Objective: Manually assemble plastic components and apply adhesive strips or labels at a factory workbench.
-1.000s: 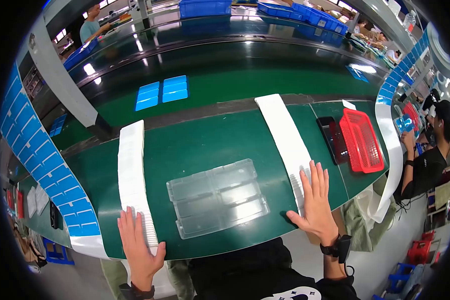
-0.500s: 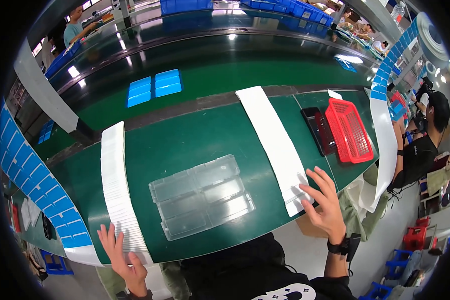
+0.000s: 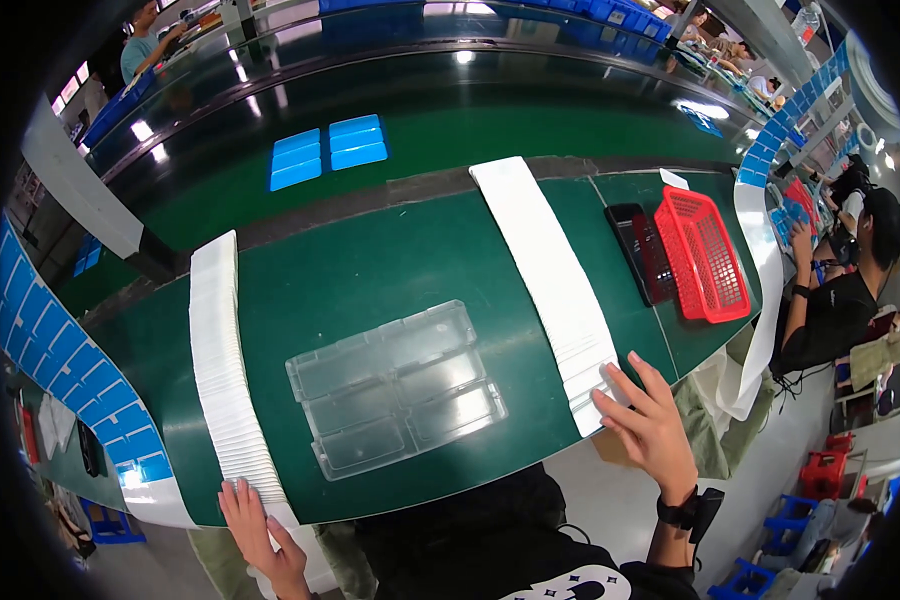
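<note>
On the green table, a fanned row of white cards or folded slips lies at the left. My left hand rests on its near end, fingers stretched out. A second white row runs along the right side. The fingertips of my right hand touch its near end, spread apart. Neither hand grips anything. Between the rows lie clear plastic trays or lids with rectangular sections, apart from both hands.
A black phone and a red perforated basket stand at the right. Strips of blue labels hang at the left edge. Blue pieces lie on the green conveyor beyond the table. A co-worker sits at the right.
My left hand has come down onto the left row's near end, its fingers closer together. My right hand has shifted slightly nearer me. The blue pieces have moved right along the conveyor.
</note>
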Action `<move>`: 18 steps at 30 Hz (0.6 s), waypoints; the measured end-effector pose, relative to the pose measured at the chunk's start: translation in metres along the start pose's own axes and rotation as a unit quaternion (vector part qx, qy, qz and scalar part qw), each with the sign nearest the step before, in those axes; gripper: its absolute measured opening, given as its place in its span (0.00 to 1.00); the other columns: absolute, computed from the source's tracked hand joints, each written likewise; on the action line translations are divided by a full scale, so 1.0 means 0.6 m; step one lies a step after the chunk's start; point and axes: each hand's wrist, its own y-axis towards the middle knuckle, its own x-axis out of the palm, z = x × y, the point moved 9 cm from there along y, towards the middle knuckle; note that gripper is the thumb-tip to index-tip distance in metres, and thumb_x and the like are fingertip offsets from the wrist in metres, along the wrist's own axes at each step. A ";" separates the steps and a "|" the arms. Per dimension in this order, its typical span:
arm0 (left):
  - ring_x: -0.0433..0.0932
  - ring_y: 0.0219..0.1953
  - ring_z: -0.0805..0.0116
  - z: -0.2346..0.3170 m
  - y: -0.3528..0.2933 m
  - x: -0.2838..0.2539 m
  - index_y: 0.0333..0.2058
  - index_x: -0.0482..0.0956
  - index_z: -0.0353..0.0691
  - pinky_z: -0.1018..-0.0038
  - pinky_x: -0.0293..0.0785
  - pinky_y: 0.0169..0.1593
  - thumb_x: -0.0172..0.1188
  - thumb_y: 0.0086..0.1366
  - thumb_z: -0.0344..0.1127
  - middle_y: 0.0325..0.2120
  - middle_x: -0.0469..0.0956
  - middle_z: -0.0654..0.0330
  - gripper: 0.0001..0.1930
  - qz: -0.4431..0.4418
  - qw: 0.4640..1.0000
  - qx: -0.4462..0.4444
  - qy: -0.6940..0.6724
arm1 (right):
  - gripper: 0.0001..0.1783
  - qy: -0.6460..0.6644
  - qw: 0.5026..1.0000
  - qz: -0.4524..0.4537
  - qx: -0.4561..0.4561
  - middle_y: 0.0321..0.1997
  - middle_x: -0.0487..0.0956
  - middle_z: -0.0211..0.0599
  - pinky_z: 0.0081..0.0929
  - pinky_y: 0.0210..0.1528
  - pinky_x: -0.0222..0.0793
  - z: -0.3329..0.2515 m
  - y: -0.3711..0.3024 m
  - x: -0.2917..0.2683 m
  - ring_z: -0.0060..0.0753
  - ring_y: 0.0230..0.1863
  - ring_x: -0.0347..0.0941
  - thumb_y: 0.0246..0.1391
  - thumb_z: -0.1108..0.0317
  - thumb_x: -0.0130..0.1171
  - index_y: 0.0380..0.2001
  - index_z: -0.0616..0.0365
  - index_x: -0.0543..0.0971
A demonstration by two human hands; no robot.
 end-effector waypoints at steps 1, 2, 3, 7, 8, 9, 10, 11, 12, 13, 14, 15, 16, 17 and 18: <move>0.66 0.70 0.29 0.001 0.001 -0.003 0.61 0.74 0.24 0.36 0.55 0.73 0.47 0.70 0.25 0.64 0.74 0.37 0.23 -0.001 1.000 0.005 0.000 | 0.22 0.009 1.000 0.002 -0.005 0.68 0.78 0.37 0.52 0.70 0.64 -0.005 0.004 0.006 0.57 0.72 0.66 0.55 0.69 0.71 0.55 0.46 0.86; 0.66 0.69 0.29 0.000 0.002 -0.005 0.61 0.74 0.24 0.37 0.55 0.73 0.46 0.70 0.25 0.64 0.74 0.37 0.23 -0.002 1.000 0.009 0.002 | 0.22 0.023 1.000 0.005 0.011 0.67 0.78 0.38 0.52 0.70 0.64 -0.002 0.004 0.006 0.57 0.72 0.66 0.55 0.71 0.70 0.54 0.48 0.85; 0.67 0.69 0.30 0.001 0.006 -0.005 0.61 0.75 0.24 0.37 0.56 0.72 0.47 0.70 0.26 0.63 0.74 0.37 0.23 -0.001 1.000 0.014 -0.005 | 0.21 0.039 0.999 0.005 0.025 0.67 0.78 0.39 0.52 0.70 0.63 -0.003 0.001 0.001 0.58 0.72 0.66 0.56 0.72 0.69 0.54 0.50 0.85; 0.66 0.71 0.34 0.025 0.036 0.005 0.62 0.75 0.26 0.43 0.55 0.74 0.47 0.70 0.24 0.64 0.75 0.40 0.23 -0.005 0.999 0.003 -0.038 | 0.20 0.047 0.995 0.018 0.083 0.69 0.75 0.47 0.51 0.73 0.60 0.008 -0.014 -0.010 0.60 0.75 0.63 0.56 0.76 0.65 0.53 0.57 0.85; 0.66 0.69 0.29 0.012 0.023 0.008 0.61 0.75 0.26 0.36 0.57 0.72 0.49 0.67 0.24 0.63 0.74 0.38 0.24 0.004 0.999 -0.004 -0.042 | 0.20 0.068 0.993 0.001 0.093 0.70 0.74 0.49 0.50 0.75 0.57 0.010 -0.014 0.005 0.61 0.76 0.61 0.57 0.77 0.63 0.54 0.60 0.84; 0.66 0.69 0.29 0.008 0.007 0.004 0.61 0.75 0.26 0.36 0.57 0.72 0.49 0.67 0.24 0.63 0.74 0.38 0.24 0.007 0.999 -0.014 -0.034 | 0.20 0.073 0.994 -0.003 0.081 0.70 0.74 0.49 0.50 0.75 0.57 0.003 -0.012 0.006 0.61 0.76 0.61 0.57 0.77 0.63 0.54 0.60 0.84; 0.66 0.68 0.27 0.008 -0.013 -0.017 0.59 0.76 0.26 0.36 0.58 0.71 0.49 0.66 0.23 0.63 0.74 0.37 0.23 0.069 0.997 -0.022 -0.031 | 0.20 0.081 0.994 0.010 0.079 0.70 0.74 0.50 0.50 0.75 0.55 -0.001 -0.010 0.001 0.61 0.77 0.60 0.58 0.77 0.61 0.55 0.62 0.83; 0.66 0.68 0.25 0.012 -0.034 -0.036 0.58 0.77 0.27 0.36 0.59 0.71 0.50 0.66 0.22 0.63 0.73 0.36 0.22 0.131 0.990 -0.029 -0.030 | 0.21 0.089 0.993 0.023 0.077 0.71 0.74 0.51 0.50 0.76 0.54 -0.004 -0.007 -0.005 0.61 0.78 0.59 0.59 0.77 0.59 0.56 0.64 0.82; 0.70 0.62 0.23 0.026 -0.054 -0.051 0.55 0.77 0.30 0.35 0.65 0.65 0.52 0.63 0.21 0.59 0.75 0.36 0.20 0.194 0.981 -0.020 -0.015 | 0.20 0.083 0.994 0.027 0.066 0.70 0.74 0.54 0.52 0.76 0.55 -0.010 -0.004 -0.013 0.62 0.77 0.60 0.61 0.76 0.57 0.56 0.67 0.80; 0.70 0.62 0.23 0.037 -0.080 -0.046 0.55 0.77 0.30 0.35 0.65 0.65 0.52 0.63 0.21 0.59 0.75 0.36 0.20 0.198 0.980 -0.029 -0.008 | 0.20 0.086 0.995 0.023 0.055 0.70 0.74 0.54 0.52 0.76 0.55 -0.014 -0.005 -0.013 0.62 0.77 0.60 0.61 0.76 0.57 0.56 0.67 0.80; 0.75 0.57 0.30 0.039 -0.111 -0.027 0.51 0.79 0.31 0.40 0.70 0.60 0.54 0.62 0.21 0.54 0.78 0.39 0.18 0.186 0.979 -0.050 -0.066 | 0.18 0.091 0.994 0.049 0.034 0.69 0.75 0.55 0.52 0.75 0.56 -0.017 -0.010 -0.021 0.63 0.76 0.61 0.61 0.75 0.57 0.54 0.67 0.81; 0.80 0.52 0.38 0.041 -0.132 -0.003 0.48 0.80 0.32 0.46 0.76 0.55 0.55 0.61 0.21 0.49 0.81 0.42 0.16 0.173 0.974 -0.071 -0.125 | 0.17 0.094 0.993 0.074 0.014 0.68 0.75 0.57 0.53 0.74 0.57 -0.022 -0.013 -0.030 0.65 0.75 0.63 0.60 0.75 0.57 0.52 0.67 0.81; 0.82 0.45 0.45 0.050 -0.137 0.036 0.44 0.82 0.33 0.53 0.78 0.49 0.57 0.60 0.21 0.43 0.82 0.47 0.14 0.115 0.977 -0.088 -0.156 | 0.14 0.095 0.990 0.098 -0.020 0.63 0.78 0.59 0.54 0.70 0.63 -0.043 -0.011 -0.036 0.67 0.69 0.70 0.59 0.75 0.57 0.47 0.67 0.82; 0.84 0.38 0.52 0.060 -0.139 0.075 0.41 0.83 0.35 0.60 0.80 0.42 0.59 0.59 0.21 0.36 0.84 0.51 0.12 0.057 0.975 -0.104 -0.186 | 0.14 0.101 0.990 0.092 -0.033 0.63 0.78 0.59 0.54 0.70 0.63 -0.056 -0.008 -0.032 0.67 0.69 0.70 0.59 0.75 0.57 0.47 0.67 0.82; 0.84 0.34 0.57 0.063 -0.145 0.114 0.38 0.84 0.35 0.66 0.79 0.38 0.60 0.59 0.21 0.32 0.84 0.54 0.09 0.008 0.960 -0.143 -0.241 | 0.13 0.102 0.988 0.091 -0.072 0.61 0.80 0.58 0.54 0.68 0.66 -0.074 -0.007 -0.031 0.67 0.67 0.72 0.58 0.76 0.57 0.45 0.66 0.82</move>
